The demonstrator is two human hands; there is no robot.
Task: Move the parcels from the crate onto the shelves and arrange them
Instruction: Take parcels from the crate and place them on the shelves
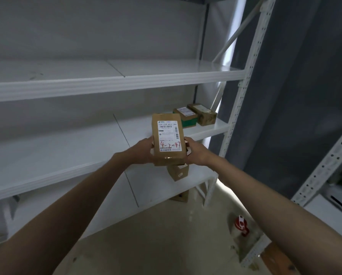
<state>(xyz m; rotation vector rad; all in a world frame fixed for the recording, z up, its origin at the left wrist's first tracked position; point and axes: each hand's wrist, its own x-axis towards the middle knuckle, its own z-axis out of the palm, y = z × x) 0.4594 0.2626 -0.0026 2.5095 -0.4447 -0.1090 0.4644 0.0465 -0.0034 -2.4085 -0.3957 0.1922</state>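
white metal shelf unit (114, 86) fills the view, three boards showing, slotted upright post (243, 92) at its right end. grey wall (297, 76) to the right of it, pale floor (166, 245) below. a second slotted rack (324, 165) at the far right edge.

two bare forearms reach in from the bottom corners and meet at centre. brown parcel (167, 138) is held up in the air in front of the middle board, label facing the camera, red handwriting "4-2-47" near its lower end. left hand (144, 148) grips its left edge, fingers curled behind; right hand (196, 150) grips the right edge, thumb on the front.

middle board, right end: two small boxes side by side, one with a green band (186, 117), one plain brown (203, 114), touching or nearly so.

lower board: another brown box (178, 172), partly hidden behind the held parcel.

floor, right: small red and white object (241, 225), too blurred to name.
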